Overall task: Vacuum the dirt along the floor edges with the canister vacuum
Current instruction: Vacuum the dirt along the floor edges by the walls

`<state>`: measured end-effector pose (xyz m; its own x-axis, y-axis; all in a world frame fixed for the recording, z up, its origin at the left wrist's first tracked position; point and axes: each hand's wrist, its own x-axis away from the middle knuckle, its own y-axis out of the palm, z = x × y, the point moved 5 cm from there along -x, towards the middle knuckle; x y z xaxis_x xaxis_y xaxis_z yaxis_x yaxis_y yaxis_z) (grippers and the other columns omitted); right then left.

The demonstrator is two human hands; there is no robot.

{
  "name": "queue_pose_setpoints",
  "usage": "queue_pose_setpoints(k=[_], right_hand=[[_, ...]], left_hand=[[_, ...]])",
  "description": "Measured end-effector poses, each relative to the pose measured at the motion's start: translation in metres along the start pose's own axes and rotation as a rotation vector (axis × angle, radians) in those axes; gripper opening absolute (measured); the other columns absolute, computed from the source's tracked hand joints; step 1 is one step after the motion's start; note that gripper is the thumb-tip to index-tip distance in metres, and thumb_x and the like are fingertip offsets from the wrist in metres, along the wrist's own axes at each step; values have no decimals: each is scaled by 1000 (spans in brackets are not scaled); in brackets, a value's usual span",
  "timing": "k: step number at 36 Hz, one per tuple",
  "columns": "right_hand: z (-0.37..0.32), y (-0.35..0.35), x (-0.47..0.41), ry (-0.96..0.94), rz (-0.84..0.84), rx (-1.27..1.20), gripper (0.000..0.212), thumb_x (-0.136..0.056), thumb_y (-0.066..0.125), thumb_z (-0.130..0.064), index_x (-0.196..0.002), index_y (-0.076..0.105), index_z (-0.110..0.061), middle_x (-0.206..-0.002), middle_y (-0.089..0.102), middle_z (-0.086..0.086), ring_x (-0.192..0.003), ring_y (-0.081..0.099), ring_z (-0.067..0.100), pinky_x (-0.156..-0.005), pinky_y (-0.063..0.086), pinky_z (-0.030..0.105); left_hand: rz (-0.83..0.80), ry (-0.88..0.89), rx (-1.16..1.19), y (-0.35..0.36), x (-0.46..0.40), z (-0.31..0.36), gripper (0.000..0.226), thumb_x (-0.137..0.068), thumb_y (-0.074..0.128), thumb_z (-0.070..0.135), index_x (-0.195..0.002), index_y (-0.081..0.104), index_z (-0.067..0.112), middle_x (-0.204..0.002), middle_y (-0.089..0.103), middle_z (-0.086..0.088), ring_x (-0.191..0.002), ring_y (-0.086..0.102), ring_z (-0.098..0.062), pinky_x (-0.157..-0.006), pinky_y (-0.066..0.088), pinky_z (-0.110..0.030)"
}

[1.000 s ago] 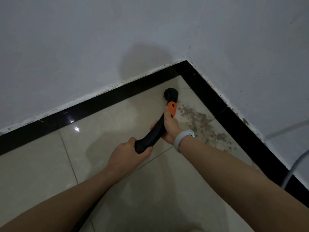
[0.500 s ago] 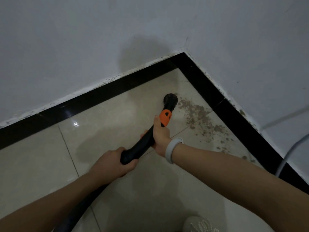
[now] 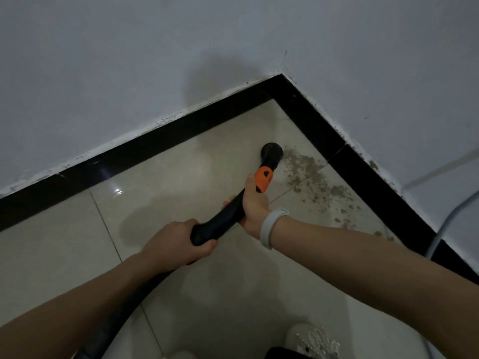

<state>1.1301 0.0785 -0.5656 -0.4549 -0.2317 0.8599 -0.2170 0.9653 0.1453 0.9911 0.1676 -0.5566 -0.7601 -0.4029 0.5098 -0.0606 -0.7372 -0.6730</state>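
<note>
Nozzle (image 3: 271, 151) has drawn back from the floor's corner to the dirt patch (image 3: 311, 177) (brown, scattered along the right skirting). Left hand (image 3: 176, 243) and right hand (image 3: 255, 206) clamp the black, orange-collared wand (image 3: 228, 216).

Glossy beige floor tiles (image 3: 160, 193) meet a black skirting (image 3: 321, 125) at the far corner. Brown dirt (image 3: 311, 174) lies scattered along the right edge, the black vacuum nozzle (image 3: 271, 151) just left of it.

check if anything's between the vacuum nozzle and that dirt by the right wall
Nothing visible. The nozzle sits at the left edge of the dirt patch with only bare tile around; the grey cable lies farther right, by the baseboard.
</note>
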Motion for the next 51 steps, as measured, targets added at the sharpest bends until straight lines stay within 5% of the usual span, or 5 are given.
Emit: queue_pose_setpoints(k=[6, 11, 31, 42, 51], right_hand=[[28, -4, 7, 15, -4, 8, 38, -97, 51, -44, -81, 45, -10, -70, 55, 12, -59, 57, 25, -76, 57, 44], [29, -3, 8, -23, 22, 42, 39, -97, 51, -45, -81, 45, -10, -68, 56, 12, -57, 58, 26, -73, 58, 44], [27, 1, 1, -30, -22, 21, 36, -95, 54, -45, -85, 45, -11, -70, 56, 13, -59, 58, 27, -81, 56, 48], [-9, -3, -18, -85, -5, -143, 38, -95, 58, -40, -108, 48, -6, -68, 54, 12, -48, 58, 22, -56, 59, 37], [-17, 11, -27, -161, 95, -18, 27, -99, 51, -34, -95, 50, -7, -62, 46, 7, -38, 50, 16, -42, 50, 26]], left_hand=[[-59, 13, -53, 6, 18, -21, 58, -64, 53, 73, -96, 59, 25, -71, 66, 4, -59, 62, -6, -61, 53, -29], [-82, 25, -12, 10, 18, -22, 30, -82, 64, 54, -94, 58, 28, -73, 66, 5, -61, 62, -5, -63, 51, -28], [-15, 52, -26, 16, -4, 5, 37, -92, 49, 53, -82, 53, 18, -76, 65, -6, -68, 62, -21, -62, 47, -33], [-10, 92, 6, 7, -5, 9, 39, -91, 48, 54, -69, 49, 21, -67, 59, -1, -66, 60, -20, -57, 40, -27], [-13, -13, 72, 7, -10, 7, 68, -75, 27, 74, -80, 60, 15, -71, 65, -4, -65, 64, -20, -65, 51, -34]])
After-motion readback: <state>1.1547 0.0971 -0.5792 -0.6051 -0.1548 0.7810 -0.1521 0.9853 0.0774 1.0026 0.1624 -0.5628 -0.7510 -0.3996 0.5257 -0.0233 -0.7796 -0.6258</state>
